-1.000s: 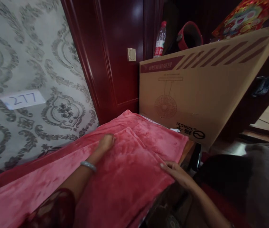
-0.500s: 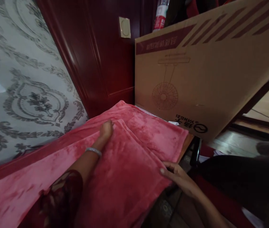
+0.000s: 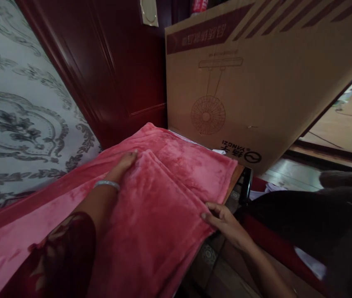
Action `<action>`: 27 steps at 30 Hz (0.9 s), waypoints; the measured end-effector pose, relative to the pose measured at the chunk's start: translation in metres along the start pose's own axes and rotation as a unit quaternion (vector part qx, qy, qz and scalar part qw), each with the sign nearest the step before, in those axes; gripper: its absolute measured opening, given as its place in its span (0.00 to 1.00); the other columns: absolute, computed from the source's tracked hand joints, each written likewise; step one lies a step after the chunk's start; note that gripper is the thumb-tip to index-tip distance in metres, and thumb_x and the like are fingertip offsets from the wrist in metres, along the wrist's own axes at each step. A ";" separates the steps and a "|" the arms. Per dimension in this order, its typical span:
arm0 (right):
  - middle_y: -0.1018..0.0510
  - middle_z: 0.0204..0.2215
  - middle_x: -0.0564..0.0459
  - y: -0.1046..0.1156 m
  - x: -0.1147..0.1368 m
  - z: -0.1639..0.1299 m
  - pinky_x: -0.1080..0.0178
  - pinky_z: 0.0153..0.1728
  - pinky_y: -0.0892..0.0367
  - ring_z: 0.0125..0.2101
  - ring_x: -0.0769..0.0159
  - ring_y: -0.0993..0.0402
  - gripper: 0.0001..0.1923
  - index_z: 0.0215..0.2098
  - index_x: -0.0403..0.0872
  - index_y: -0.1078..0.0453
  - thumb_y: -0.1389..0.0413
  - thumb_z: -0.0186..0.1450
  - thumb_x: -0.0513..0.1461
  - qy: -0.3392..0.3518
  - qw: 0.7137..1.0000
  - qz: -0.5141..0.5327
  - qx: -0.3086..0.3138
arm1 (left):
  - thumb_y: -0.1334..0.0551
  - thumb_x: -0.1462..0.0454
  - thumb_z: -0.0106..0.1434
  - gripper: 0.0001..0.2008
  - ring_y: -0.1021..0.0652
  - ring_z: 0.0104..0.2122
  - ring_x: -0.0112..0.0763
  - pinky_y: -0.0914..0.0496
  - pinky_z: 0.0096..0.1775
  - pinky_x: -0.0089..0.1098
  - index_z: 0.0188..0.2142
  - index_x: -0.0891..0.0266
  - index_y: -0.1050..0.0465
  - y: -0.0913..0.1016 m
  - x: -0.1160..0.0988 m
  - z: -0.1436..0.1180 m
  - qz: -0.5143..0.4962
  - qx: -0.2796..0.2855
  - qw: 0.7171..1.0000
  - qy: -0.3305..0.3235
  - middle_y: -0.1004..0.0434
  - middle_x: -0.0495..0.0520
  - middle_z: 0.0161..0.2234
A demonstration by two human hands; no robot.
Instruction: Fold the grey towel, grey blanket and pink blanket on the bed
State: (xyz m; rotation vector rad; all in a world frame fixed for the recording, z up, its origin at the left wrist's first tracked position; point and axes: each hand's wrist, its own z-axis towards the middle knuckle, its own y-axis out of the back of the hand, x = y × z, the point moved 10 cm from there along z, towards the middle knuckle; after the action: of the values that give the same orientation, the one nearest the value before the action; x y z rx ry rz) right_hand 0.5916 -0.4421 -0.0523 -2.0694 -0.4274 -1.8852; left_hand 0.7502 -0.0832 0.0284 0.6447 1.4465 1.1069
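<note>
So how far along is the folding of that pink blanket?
Done: the pink blanket already has one folded layer lying over its lower layer, edges showing as a ridge. In hand: the left hand presses the fold's far corner, and the right hand grips the near edge by the table edge. Left: the rest of the blanket trails unfolded toward the lower left, beside the cardboard box.

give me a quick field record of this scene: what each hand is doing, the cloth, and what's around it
left hand: left hand lies flat on the folded upper layer of the pink plush blanket, silver bracelet on the wrist
right hand: right hand grips the blanket's near right corner
blanket: folded, spread over a surface
behind: brown cardboard box with a fan drawing, upside down
left: grey patterned wallpaper, dark red wooden door
</note>
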 end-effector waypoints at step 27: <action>0.39 0.17 0.60 0.024 -0.001 0.014 0.67 0.18 0.48 0.18 0.73 0.47 0.19 0.23 0.49 0.36 0.37 0.49 0.53 -0.040 0.999 0.003 -0.038 | 0.45 0.59 0.67 0.16 0.22 0.44 0.40 0.30 0.47 0.35 0.47 0.65 0.26 -0.001 -0.039 -0.012 0.046 -0.028 0.996 -0.077 0.20 0.61 0.45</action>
State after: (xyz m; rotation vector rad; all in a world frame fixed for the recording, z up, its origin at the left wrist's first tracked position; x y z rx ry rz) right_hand 0.6141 -0.4583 -0.0550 -2.1973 -0.3733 -1.8468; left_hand 0.7468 -0.1207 0.0435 0.7472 1.2608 1.1391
